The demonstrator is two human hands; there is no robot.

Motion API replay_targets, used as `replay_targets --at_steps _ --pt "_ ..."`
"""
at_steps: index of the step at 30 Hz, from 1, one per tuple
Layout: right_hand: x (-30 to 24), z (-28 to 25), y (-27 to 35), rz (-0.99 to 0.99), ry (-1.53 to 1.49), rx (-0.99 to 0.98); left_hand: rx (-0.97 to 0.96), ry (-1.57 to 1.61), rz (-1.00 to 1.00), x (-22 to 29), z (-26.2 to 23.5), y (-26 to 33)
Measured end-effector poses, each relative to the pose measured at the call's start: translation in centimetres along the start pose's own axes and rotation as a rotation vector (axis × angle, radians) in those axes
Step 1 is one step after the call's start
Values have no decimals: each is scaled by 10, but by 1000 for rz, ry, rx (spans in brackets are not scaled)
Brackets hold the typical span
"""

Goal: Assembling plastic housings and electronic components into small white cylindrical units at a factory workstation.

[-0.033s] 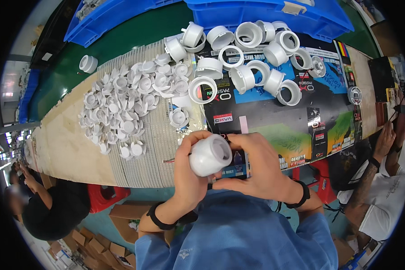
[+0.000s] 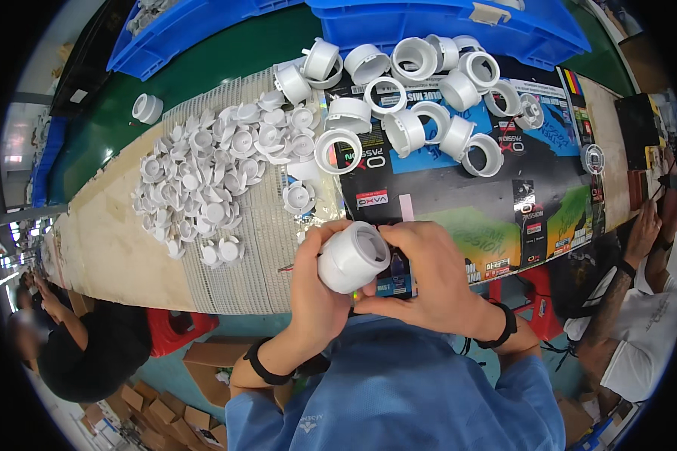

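A white hollow plastic housing (image 2: pixel 344 263) is held over the table's near edge, tilted so its round opening faces up and right. My left hand (image 2: pixel 312 282) wraps its left side, with the thumb along the upper edge. My right hand (image 2: pixel 432 274) curves about its right side, fingers beside the rim and thumb below; their exact contact is partly hidden. Beyond the hands lies a single small white winged cap (image 2: pixel 299 197). Left of it spreads a heap of similar white caps (image 2: pixel 203 177). Several white plastic rings and housings (image 2: pixel 406 132) lie farther back.
Blue bins (image 2: pixel 444 26) line the far side. One white housing (image 2: pixel 147 108) stands apart at far left on the green surface. Printed sheets and ribbed matting (image 2: pixel 259 225) cover the table (image 2: pixel 105 218). A person (image 2: pixel 632 308) sits at right, another (image 2: pixel 83 346) at left.
The white housing has turned slightly in my hands, so a ridge round its side now shows. My hands have barely shifted.
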State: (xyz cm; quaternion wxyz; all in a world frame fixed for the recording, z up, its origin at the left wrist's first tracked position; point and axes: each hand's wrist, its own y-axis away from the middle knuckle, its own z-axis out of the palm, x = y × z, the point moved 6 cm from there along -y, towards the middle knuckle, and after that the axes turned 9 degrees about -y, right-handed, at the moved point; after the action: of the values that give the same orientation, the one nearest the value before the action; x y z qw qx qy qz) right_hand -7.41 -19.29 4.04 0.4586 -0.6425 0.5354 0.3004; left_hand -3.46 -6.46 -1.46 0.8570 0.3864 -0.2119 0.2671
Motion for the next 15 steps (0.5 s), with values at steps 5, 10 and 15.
replay_targets --at_steps 5,10,15 --pt "0 -3 13 -142 191 126 -107 38 -173 -10 16 -2" --pt "-9 -18 14 -136 287 218 -137 228 -329 -15 33 -6" --pt "14 -68 32 26 218 281 -181 -43 -23 77 27 -24"
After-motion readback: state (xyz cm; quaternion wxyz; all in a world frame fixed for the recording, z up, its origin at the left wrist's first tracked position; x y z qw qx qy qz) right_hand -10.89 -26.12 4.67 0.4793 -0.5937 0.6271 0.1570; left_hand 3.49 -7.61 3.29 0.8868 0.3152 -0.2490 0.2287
